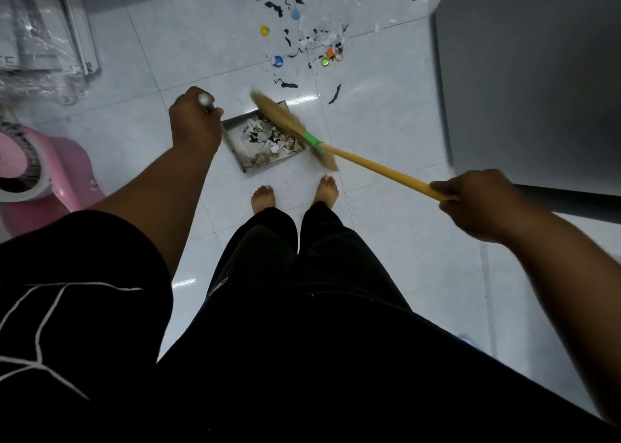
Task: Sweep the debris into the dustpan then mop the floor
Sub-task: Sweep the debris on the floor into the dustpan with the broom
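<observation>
The pale glossy tiled floor [386, 257] takes up most of the room. A big dark grey box-like unit [537, 89] stands along its right edge and hems in that side. Against the left edge sits a round pink plastic mop bucket [57, 173]. Beyond it, in the far left corner, is a stack of white frames wrapped in clear plastic [43, 39]. The person stands mid-floor in black clothes, bare feet [327, 188] just short of the pan.

The square grey metal dustpan [235, 146] lies flat on the floor just in front of the toes, its mouth facing the far edge. Its inside is grimy and holds a heap of torn white paper, black shreds and a cap or two [268, 138]. The left hand [193, 123] is clenched round the pan's silver upright handle [205, 101]. The right hand [480, 204] grasps the end of the yellow-handled straw broom [369, 163], whose stick slants down to the left. A green tape band binds the tan bristles [282, 116], which lie blurred across the pan's right side.

Past the pan, toward the far edge, the loose debris [316, 35] is strewn about: white paper scraps, black strips, and small bottle caps in blue, yellow, orange, green and red. Two black strips lie nearest, just beyond the pan's mouth.
</observation>
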`<action>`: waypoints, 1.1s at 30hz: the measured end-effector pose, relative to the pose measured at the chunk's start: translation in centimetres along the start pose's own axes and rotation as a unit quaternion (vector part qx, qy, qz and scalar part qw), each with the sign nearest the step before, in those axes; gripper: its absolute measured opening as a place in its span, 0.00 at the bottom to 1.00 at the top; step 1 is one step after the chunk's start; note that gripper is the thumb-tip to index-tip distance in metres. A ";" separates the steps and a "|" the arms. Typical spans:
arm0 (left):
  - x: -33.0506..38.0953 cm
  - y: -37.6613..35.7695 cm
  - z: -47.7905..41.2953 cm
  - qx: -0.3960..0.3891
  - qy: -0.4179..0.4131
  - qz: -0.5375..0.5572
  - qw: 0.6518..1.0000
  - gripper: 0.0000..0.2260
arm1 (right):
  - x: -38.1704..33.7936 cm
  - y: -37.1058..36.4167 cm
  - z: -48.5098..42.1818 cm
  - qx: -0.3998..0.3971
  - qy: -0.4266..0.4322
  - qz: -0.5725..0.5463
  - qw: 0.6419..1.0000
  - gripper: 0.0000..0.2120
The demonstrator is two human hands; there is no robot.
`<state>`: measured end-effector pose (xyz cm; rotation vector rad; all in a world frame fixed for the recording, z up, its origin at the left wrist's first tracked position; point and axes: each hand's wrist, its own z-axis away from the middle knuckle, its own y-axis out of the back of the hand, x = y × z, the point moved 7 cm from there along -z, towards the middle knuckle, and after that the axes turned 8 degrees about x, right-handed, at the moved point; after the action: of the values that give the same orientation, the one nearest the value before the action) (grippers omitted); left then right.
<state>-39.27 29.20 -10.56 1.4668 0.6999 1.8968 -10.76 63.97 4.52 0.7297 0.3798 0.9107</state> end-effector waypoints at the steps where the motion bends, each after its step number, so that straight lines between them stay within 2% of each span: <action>1: -0.2 0.3 -0.1 0.003 0.002 0.006 1.000 0.06 | 0.5 0.9 0.2 0.005 -0.004 0.008 1.000 0.18; 7: -1.8 2.5 -0.2 0.026 0.029 0.022 0.999 0.07 | 3.4 4.6 -1.8 0.038 -0.019 0.098 0.994 0.19; 13: -3.2 3.2 0.2 0.036 0.040 0.014 0.998 0.08 | 1.4 2.6 -6.2 0.024 -0.068 0.124 0.990 0.18; 16: -3.4 3.2 0.2 0.039 0.030 -0.010 0.999 0.05 | -1.9 0.6 -7.2 -0.009 -0.041 0.141 0.989 0.16; 18: -3.5 3.1 0.1 0.037 0.026 -0.022 0.999 0.06 | -3.7 -0.5 -7.1 -0.022 -0.005 0.156 0.988 0.15; 27: -4.5 3.6 -0.3 0.039 0.055 0.006 0.998 0.06 | -3.5 2.4 -1.8 -0.013 0.053 0.082 0.995 0.19; 33: -6.1 5.2 0.2 0.051 0.064 0.011 0.997 0.06 | -1.8 6.0 -1.0 0.016 0.025 0.096 0.995 0.19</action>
<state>-38.78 21.20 -10.49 1.4283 0.8562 2.0122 -15.83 65.25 8.08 0.7829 0.3735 1.1087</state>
